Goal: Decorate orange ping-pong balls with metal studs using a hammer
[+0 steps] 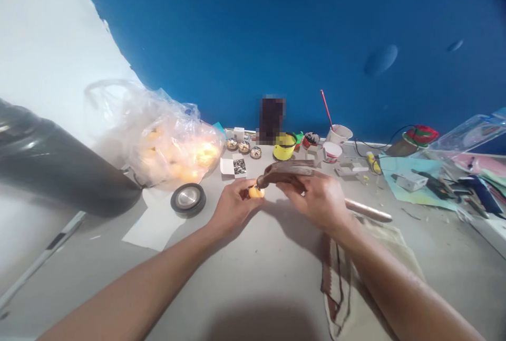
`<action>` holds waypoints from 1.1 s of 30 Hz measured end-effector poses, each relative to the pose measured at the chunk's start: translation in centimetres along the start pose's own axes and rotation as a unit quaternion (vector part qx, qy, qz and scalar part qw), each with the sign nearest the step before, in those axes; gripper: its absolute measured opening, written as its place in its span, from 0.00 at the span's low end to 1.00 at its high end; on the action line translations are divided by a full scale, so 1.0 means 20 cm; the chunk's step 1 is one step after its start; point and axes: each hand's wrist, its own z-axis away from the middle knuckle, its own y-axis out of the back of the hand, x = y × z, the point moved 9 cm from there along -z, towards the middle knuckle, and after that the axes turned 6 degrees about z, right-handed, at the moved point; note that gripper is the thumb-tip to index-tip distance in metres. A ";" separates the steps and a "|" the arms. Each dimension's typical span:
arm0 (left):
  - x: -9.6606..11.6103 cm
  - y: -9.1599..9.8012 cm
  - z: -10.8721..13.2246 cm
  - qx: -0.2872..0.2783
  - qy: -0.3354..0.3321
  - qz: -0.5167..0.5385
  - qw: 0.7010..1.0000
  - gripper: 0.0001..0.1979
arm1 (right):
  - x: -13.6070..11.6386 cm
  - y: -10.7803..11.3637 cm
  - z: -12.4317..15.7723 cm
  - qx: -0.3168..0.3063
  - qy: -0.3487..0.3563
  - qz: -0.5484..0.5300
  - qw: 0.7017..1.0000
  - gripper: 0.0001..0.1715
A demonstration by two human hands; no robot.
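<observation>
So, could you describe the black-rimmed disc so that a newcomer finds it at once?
On the grey table, find the big clear plastic bag. The disc lies just in front, near the left hand; unlike the small shiny round pieces, it has a thick black rim.

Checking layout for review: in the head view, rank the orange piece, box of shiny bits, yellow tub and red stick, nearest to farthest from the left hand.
1. Orange piece, held in the left hand.
2. Box of shiny bits, just beyond.
3. Yellow tub, beyond and right.
4. Red stick, farther right.
</observation>
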 end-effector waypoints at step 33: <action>-0.04 -0.04 0.00 -0.041 0.019 0.022 0.999 0.11 | -0.01 -0.01 0.00 -0.048 -0.012 0.011 0.999 0.19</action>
